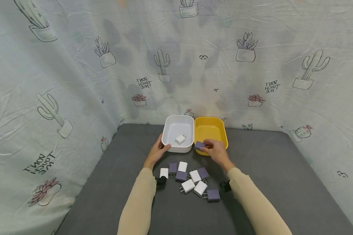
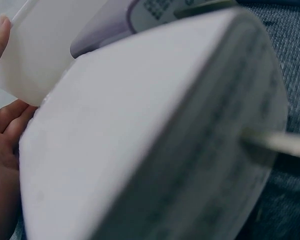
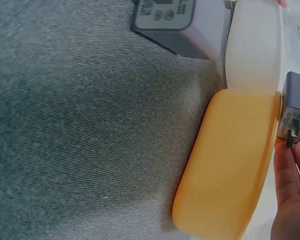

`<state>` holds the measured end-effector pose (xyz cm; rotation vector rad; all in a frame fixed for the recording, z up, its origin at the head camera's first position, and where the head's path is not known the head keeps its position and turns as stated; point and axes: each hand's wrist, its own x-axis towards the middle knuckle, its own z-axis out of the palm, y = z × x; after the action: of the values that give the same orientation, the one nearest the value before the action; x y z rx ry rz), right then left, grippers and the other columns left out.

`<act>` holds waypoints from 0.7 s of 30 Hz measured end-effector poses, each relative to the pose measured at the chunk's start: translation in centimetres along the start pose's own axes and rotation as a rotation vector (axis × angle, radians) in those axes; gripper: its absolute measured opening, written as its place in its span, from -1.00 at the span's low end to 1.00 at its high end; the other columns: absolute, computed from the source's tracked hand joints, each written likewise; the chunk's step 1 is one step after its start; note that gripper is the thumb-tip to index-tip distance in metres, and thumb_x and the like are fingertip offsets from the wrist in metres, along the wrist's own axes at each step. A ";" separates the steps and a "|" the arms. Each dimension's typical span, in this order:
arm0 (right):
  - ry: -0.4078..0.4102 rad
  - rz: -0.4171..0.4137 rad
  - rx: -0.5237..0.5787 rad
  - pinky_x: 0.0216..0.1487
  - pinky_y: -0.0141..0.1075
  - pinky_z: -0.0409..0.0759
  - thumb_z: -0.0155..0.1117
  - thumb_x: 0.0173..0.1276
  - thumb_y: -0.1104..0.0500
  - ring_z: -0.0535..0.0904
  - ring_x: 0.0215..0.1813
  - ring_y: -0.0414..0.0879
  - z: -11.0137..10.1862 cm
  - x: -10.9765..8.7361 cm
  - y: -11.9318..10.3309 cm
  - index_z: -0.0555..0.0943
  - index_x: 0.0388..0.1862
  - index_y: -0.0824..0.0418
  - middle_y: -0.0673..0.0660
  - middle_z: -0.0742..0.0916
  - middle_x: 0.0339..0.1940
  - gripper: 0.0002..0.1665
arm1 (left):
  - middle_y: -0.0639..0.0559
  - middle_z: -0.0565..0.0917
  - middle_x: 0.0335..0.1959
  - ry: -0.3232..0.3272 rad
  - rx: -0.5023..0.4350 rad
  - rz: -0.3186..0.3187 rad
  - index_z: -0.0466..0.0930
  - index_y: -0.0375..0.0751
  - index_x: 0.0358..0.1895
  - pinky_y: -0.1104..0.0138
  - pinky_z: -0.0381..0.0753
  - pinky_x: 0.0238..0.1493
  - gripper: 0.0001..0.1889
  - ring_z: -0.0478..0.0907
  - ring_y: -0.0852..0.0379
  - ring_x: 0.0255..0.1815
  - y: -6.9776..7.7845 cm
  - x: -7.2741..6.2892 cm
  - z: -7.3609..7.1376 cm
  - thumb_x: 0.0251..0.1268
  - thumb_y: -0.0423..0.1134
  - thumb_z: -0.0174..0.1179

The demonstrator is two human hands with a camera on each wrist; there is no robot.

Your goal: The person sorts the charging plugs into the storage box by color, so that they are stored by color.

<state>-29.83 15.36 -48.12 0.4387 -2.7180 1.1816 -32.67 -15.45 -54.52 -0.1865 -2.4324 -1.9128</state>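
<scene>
My left hand (image 1: 156,151) holds the near left corner of a white plastic bin (image 1: 179,149), thumb on the front side and fingers along the left side. One white charger plug (image 1: 180,139) lies inside that bin. With thumb and fingertips my right hand (image 1: 219,151) pinches a purple charger plug (image 1: 199,145) over the near rim of a yellow bin (image 1: 210,125). Its metal prongs face back toward the palm in the right wrist view. A white charger (image 2: 115,110) fills much of the left wrist view, hiding part of the left hand.
Several white and purple chargers lie loosely grouped on the dark grey tabletop (image 1: 106,202) between the forearms, among them a purple one (image 1: 213,195) nearest the front. Both bins stand side by side at the back, before a cactus-printed curtain (image 1: 188,75).
</scene>
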 end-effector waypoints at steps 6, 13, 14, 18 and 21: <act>0.013 0.022 0.004 0.00 -0.09 0.70 0.43 0.23 0.08 0.71 -0.06 0.08 -0.1 0.4 0.1 0.63 0.12 0.30 0.23 0.75 0.02 -0.48 | -0.09 0.20 0.54 0.001 -0.003 0.000 -0.09 0.11 0.59 -0.04 0.23 0.48 -0.10 0.16 -0.10 0.54 0.0 0.1 -0.1 0.30 -0.06 0.29; 0.065 0.048 -0.013 0.01 -0.06 0.68 0.44 0.23 0.10 0.70 -0.06 0.09 -0.5 0.7 0.7 0.62 0.13 0.35 0.26 0.75 0.00 -0.46 | -0.03 0.19 0.55 0.008 0.007 -0.028 -0.09 0.19 0.58 -0.04 0.21 0.48 -0.09 0.13 -0.06 0.56 0.0 -0.1 -0.2 0.28 -0.01 0.30; 0.072 0.057 -0.015 0.02 -0.06 0.68 0.44 0.23 0.10 0.69 -0.06 0.09 -0.6 0.7 0.8 0.62 0.13 0.34 0.26 0.75 0.00 -0.47 | -0.03 0.19 0.55 0.009 0.007 -0.029 -0.09 0.21 0.58 -0.05 0.21 0.48 -0.09 0.13 -0.06 0.56 0.0 -0.1 -0.2 0.27 0.01 0.30; 0.079 0.108 -0.009 0.06 -0.04 0.67 0.42 0.25 0.10 0.67 -0.04 0.11 -1.1 0.7 1.1 0.61 0.16 0.34 0.27 0.74 0.01 -0.45 | -0.06 0.18 0.55 0.007 0.013 -0.025 -0.10 0.17 0.59 -0.10 0.22 0.46 -0.09 0.12 -0.10 0.56 0.1 -0.2 -0.1 0.28 0.01 0.29; 0.073 0.146 -0.017 0.09 -0.02 0.65 0.41 0.27 0.08 0.66 -0.01 0.13 -1.3 0.7 1.3 0.59 0.18 0.34 0.27 0.73 0.04 -0.44 | -0.11 0.18 0.55 0.008 0.025 -0.015 -0.09 0.12 0.59 -0.11 0.25 0.45 -0.11 0.13 -0.13 0.55 0.1 -0.2 0.0 0.32 -0.05 0.27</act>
<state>-30.89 17.03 -47.99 0.1938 -2.7339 1.1824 -32.46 -15.44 -54.48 -0.1593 -2.4581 -1.8844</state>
